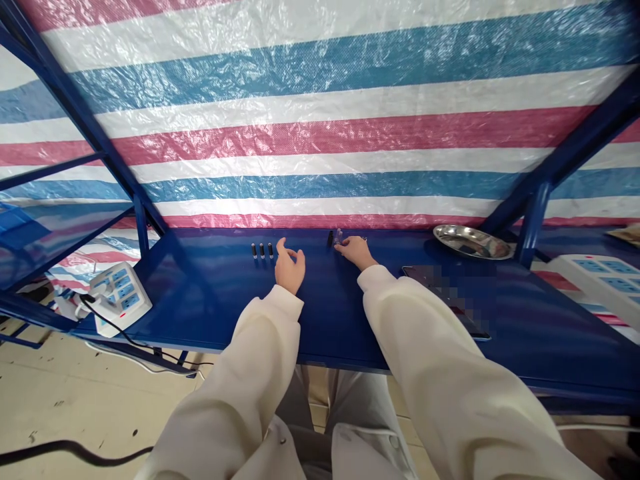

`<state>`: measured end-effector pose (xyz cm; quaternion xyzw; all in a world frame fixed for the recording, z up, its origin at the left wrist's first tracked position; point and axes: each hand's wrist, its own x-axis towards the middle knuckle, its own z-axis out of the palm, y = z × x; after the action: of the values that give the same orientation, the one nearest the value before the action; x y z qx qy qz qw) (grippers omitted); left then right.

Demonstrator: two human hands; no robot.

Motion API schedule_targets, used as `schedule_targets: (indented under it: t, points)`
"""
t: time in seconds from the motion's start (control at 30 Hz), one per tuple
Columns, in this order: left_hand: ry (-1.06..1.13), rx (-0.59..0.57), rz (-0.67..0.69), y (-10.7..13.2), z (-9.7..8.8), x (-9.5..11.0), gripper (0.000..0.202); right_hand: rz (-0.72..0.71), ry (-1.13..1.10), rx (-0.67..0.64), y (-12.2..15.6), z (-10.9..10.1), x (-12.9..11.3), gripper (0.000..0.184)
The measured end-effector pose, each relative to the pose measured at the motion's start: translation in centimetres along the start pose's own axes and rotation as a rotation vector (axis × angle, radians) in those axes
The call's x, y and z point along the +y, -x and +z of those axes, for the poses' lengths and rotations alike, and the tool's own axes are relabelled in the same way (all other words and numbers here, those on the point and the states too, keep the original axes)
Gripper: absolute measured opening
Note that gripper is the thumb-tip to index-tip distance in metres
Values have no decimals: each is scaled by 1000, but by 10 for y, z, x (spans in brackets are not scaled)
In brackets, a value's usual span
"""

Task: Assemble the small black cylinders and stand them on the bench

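Observation:
Three small black cylinders with pale lower ends, lipstick-like tubes point(262, 251), stand upright in a row at the left of the blue table's middle. My left hand point(291, 270) hovers just right of that row, thumb and forefinger apart and nothing between them. Near the table's back edge, my right hand point(355, 251) pinches a small clear tube point(339, 235) with its fingertips. Right beside it on the left stands a small black cylinder point(331, 238). The fingers partly cover the clear piece, so its exact kind is hard to make out.
An oval metal tray point(473, 243) lies at the back right. A dark flat device point(445, 293), partly blurred, rests beside my right forearm. White power strips point(123, 300) sit at both ends. The striped sheet point(325, 133) hangs behind the table between blue frame posts.

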<state>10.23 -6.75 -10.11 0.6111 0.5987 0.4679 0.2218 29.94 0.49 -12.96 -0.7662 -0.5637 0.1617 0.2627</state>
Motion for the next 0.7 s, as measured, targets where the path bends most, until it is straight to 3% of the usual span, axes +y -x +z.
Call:
schedule_targets:
  t: [0.13,0.27,0.4,0.57,0.7]
  points:
    - [57,-3,-123,-11,2,-10,65,36,-89,105,22,-9,-8,25]
    - [90,-44,-162,-14,5,-15,71,-79,-233,238,58,-15,-21,25]
    - [114,-78,-202,-15,6,-16,73,-215,-296,189,79,-11,-28,23]
    - [141,-99,-215,-19,7,-18,66,-204,-220,119,81,-1,-27,22]
    - [142,-101,-205,-18,10,-19,47,-188,-194,106,80,1,-25,22]
